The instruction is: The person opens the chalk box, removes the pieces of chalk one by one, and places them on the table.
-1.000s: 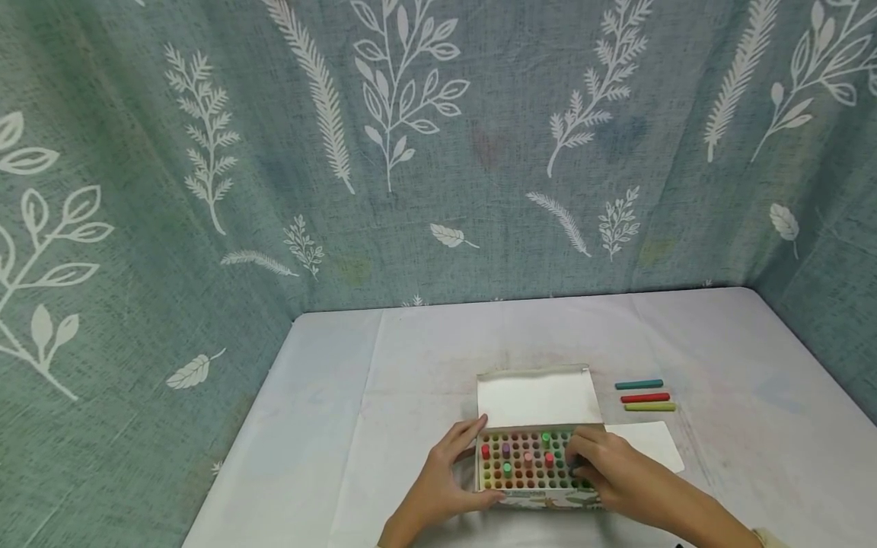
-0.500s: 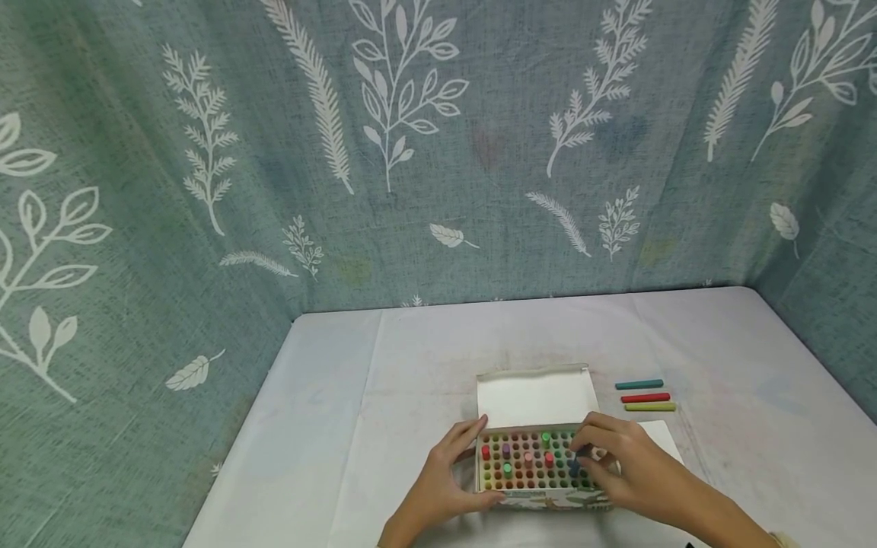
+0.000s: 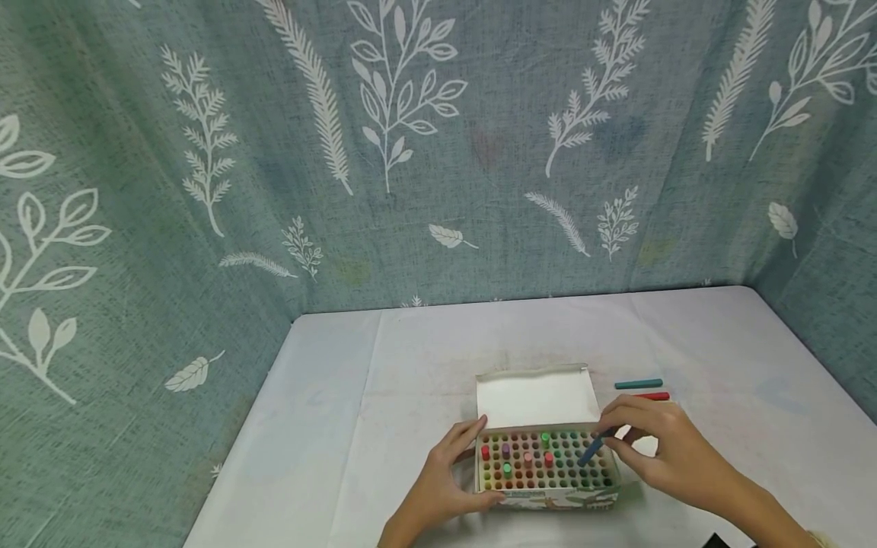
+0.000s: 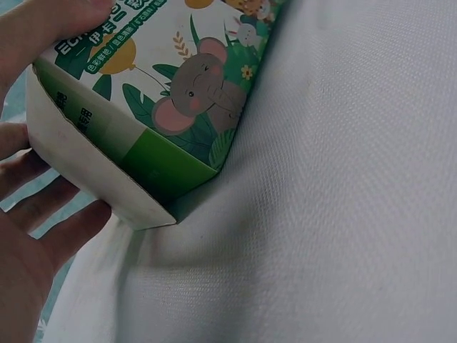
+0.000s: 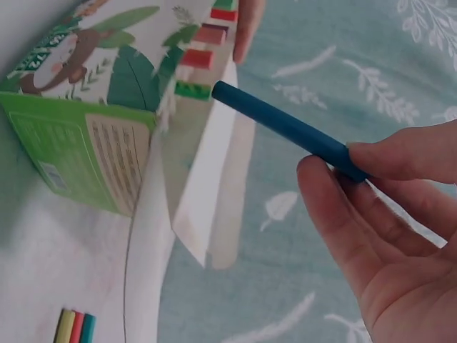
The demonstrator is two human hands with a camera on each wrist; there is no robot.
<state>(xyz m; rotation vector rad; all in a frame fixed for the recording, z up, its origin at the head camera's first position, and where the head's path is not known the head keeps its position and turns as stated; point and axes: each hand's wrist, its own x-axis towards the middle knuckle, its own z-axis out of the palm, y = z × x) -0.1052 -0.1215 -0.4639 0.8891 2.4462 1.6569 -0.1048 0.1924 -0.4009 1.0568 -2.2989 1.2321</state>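
Note:
My right hand pinches a blue crayon by its upper end between thumb and fingertips. The crayon slants over the right part of an opened box; in the right wrist view its free end stands clear of the box. Several coloured crayons, among them a red one and a purple one, stand upright in the box's grid of holes. At the box's left end, my left hand holds it, thumb along the printed front and fingers against the side flap.
Behind the grid, the white lid is folded back. To the right, a teal crayon and a red crayon lie on the white tablecloth. A yellow-green crayon shows beside them in the right wrist view. Patterned curtains surround the table.
My right hand has drawn the blue crayon up out of the grid and moved right and back with it, now covering the yellow-green crayon in the head view. The left hand stays put.

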